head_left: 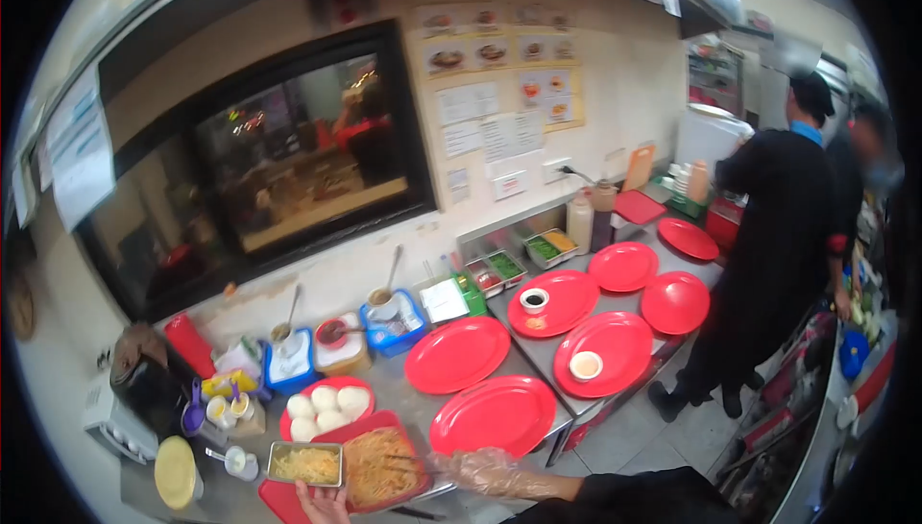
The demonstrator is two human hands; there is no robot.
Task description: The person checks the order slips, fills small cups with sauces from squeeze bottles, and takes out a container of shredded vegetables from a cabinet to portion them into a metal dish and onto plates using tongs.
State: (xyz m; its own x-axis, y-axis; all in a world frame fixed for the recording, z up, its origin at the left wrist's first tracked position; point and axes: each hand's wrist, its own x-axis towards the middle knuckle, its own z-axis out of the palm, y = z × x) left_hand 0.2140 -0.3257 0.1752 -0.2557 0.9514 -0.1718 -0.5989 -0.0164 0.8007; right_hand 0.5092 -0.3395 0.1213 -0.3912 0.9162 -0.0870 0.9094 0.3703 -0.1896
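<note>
My left hand (324, 503), bare, grips the near edge of a small metal pan (305, 464) of pale shredded vegetables. Just right of the pan is a red tray (408, 425) of cooked noodles (379, 466). My right hand (485, 472), in a clear plastic glove, is closed at the tray's right side. Thin dark prongs, apparently tongs (394, 458), reach from it over the noodles; its grip is partly hidden. Behind the pan, a red plate holds several round white buns (328, 411). An oval red plate (493, 416) lies just beyond my right hand.
Several more red plates, two with sauce cups (586, 365), cover the counter to the right. Blue tubs (394, 322) with ladles line the wall. Left are a yellow-lidded container (178, 472) and purple scoop (195, 415). A co-worker (783, 207) stands at right.
</note>
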